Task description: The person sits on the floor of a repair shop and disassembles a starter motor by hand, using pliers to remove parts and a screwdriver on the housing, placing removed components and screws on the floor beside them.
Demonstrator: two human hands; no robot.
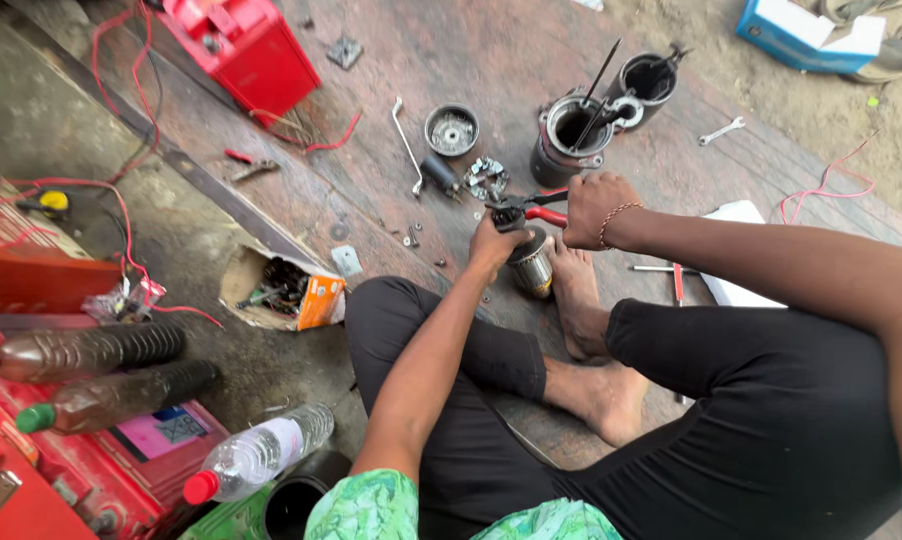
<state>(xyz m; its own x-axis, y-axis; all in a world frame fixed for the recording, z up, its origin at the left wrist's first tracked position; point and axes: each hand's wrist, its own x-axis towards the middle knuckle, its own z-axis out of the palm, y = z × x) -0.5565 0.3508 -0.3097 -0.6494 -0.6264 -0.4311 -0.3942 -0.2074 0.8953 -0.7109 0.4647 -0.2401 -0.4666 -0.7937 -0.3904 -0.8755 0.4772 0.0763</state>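
Right hand (591, 205) grips red-handled pliers (523, 211); left hand (495, 243) clasps the metal armature (531, 265) beneath.

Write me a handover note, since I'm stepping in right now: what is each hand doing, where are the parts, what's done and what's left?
Left hand steadies the cylindrical motor part, braced against the right foot.
Right hand grips red-handled pliers, jaws at the part's top.
On the boards beyond: brush holder, round end cap, two dark housings, small wrench.
Done: the unit lies in pieces.
Left: whatever the pliers are working on; I can't tell if it is free.
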